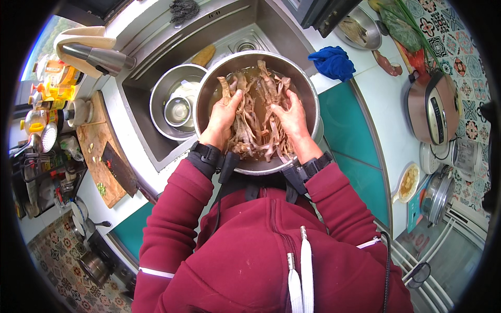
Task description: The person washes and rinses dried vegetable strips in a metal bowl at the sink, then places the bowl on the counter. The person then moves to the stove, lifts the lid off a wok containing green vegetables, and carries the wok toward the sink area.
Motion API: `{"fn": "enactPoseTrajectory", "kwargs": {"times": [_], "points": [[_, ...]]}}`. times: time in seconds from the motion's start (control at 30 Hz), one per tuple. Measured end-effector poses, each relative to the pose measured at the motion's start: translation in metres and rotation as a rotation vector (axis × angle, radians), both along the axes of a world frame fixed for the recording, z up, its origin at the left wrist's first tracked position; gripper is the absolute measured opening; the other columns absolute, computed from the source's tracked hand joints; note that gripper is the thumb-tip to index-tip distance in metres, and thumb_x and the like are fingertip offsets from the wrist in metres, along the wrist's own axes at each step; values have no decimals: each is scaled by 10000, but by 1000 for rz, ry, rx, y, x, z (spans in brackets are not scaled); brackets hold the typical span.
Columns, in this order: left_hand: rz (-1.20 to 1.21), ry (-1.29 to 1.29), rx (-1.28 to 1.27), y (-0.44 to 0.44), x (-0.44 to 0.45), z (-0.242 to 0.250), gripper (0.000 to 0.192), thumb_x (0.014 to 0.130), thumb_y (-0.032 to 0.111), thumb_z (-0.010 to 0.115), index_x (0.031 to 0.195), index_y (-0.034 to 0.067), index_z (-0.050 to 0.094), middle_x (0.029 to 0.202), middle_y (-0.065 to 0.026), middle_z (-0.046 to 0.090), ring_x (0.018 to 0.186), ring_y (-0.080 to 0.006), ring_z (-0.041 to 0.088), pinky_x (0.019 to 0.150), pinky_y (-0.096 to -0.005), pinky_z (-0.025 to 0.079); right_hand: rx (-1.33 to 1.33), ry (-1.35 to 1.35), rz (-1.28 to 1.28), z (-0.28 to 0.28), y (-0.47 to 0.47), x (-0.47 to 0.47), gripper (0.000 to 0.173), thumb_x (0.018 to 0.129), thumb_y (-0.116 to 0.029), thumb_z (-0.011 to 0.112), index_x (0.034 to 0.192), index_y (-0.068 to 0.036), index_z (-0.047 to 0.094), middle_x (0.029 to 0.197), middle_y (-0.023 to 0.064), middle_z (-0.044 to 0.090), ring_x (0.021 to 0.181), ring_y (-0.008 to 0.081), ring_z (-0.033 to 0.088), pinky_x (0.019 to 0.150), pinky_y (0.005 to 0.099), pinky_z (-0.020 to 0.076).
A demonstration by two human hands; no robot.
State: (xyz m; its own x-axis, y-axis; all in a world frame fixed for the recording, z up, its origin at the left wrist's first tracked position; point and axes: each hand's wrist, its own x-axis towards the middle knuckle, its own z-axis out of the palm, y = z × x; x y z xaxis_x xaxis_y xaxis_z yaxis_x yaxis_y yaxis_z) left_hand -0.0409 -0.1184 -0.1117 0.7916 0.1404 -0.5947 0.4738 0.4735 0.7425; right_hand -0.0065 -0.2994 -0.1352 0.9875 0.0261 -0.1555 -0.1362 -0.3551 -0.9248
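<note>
A large steel basin [313,90] sits at the sink's front edge, partly over the counter, with brownish water in its bottom. In it lie wet, brown, fibrous strips [250,117] that look like soaked dried bamboo shoots. My left hand [223,121] grips a clump of them on the basin's left side, thumb on top. On the other side, my right hand [291,121] has its fingers and thumb around a second clump. The hands are apart, with strips and water between them. The undersides of both hands are hidden.
Inside the sink [137,98], a smaller steel bowl [156,103] holds water and a small metal cup [178,111]. A cleaver [117,170] lies on the wooden chopping board [90,137] at left. Right of the basin are a blue cloth [332,63] and a rice cooker [424,109].
</note>
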Motion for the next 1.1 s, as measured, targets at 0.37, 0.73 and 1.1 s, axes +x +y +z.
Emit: {"fn": "enactPoseTrajectory", "kwargs": {"times": [0.37, 0.73, 1.1], "points": [[-74, 1, -121, 14, -4, -2, 256, 852, -26, 559, 1105, -21, 596, 1024, -132, 658, 881, -235, 654, 801, -350, 544, -296, -286, 446, 45, 19, -12, 335, 778, -120, 671, 1104, -54, 632, 1032, 126, 630, 976, 295, 609, 830, 367, 493], [-31, 96, -67, 1, 1, 5, 239, 876, 73, 601, 1098, -14, 600, 958, -111, 674, 814, -211, 662, 734, -337, 550, -193, -120, 498, 15, 25, 2, 542, 723, 7, 633, 1240, -118, 529, 1151, 166, 579, 1018, 350, 601, 884, 391, 488], [-57, -9, -221, 4, 3, 8, 199, 837, 100, 684, 1005, 58, 585, 862, -27, 632, 731, -118, 597, 659, -257, 503, 400, 379, 318, 11, 2, 12, 354, 824, -23, 634, 1168, 12, 559, 1070, 66, 623, 962, 141, 573, 861, 277, 456]]}}
